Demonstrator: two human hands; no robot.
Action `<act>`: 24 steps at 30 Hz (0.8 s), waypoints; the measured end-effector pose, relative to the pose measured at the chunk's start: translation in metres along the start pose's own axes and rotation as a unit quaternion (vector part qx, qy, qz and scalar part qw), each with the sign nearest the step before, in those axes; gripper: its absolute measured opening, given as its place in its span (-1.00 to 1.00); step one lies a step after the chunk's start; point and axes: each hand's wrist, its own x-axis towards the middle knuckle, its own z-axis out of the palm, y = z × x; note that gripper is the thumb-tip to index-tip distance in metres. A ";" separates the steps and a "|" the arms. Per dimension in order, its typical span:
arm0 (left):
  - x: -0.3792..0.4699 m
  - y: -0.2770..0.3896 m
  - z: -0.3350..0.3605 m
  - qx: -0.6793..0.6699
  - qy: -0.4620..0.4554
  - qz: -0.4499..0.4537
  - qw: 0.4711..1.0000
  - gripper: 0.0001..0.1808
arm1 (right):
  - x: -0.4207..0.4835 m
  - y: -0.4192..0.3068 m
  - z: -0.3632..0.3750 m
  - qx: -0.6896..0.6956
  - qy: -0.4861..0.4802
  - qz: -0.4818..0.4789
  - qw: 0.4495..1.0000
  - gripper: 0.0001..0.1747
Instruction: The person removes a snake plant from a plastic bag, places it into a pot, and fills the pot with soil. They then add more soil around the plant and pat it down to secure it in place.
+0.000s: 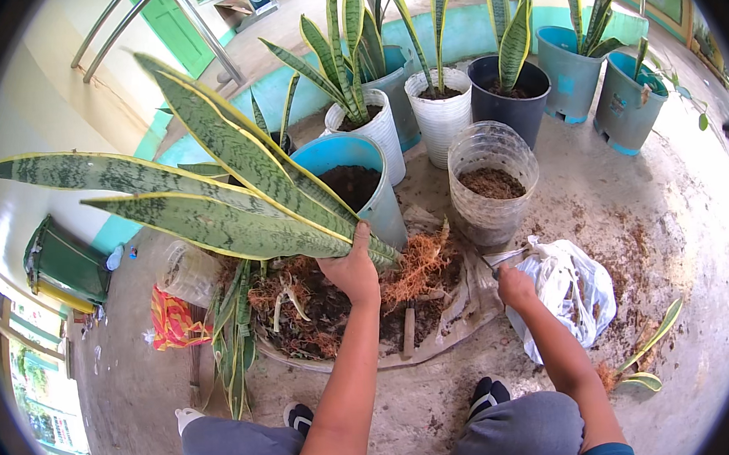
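My left hand grips a variegated snake plant low on its leaves. The leaves lean to the upper left, and the orange fibrous roots lie bare at its right end, over a sack spread with soil and root scraps. In my right hand is a thin tool pointing toward the roots; it looks like a knife, but fingers cover most of its handle. Beyond that hand stands a clear plastic pot with soil inside. A wooden tool handle sticks out from beneath the roots.
A blue-grey bucket of soil stands behind the roots. Potted snake plants in white pots, a black pot and grey buckets line the back. A white plastic bag lies right; snake plant leaves lie left.
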 end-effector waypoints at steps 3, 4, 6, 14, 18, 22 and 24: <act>-0.005 -0.004 0.006 0.038 0.004 0.010 0.999 -0.26 | -0.003 0.001 -0.006 0.070 0.001 0.015 0.997 -0.72; -0.011 -0.010 0.009 0.049 -0.004 0.027 0.998 -0.26 | -0.006 -0.001 -0.008 0.096 0.004 0.013 0.995 -0.70; -0.027 -0.026 0.013 0.037 -0.008 -0.001 0.999 -0.23 | -0.011 -0.007 -0.010 0.145 0.001 0.006 0.989 -0.66; -0.055 -0.073 0.010 0.072 -0.026 -0.094 0.993 -0.16 | -0.032 -0.027 -0.010 0.183 0.047 -0.043 0.981 -0.65; -0.045 -0.071 0.009 0.047 -0.035 -0.100 0.993 -0.17 | -0.039 -0.034 -0.002 0.119 -0.026 -0.085 0.989 -0.65; -0.049 -0.074 0.009 -0.008 -0.082 -0.073 0.994 -0.21 | -0.040 -0.039 -0.002 0.065 -0.049 -0.103 0.991 -0.69; -0.049 -0.078 0.008 -0.028 -0.116 -0.101 0.988 -0.30 | -0.040 -0.040 -0.007 0.038 -0.039 -0.116 0.992 -0.70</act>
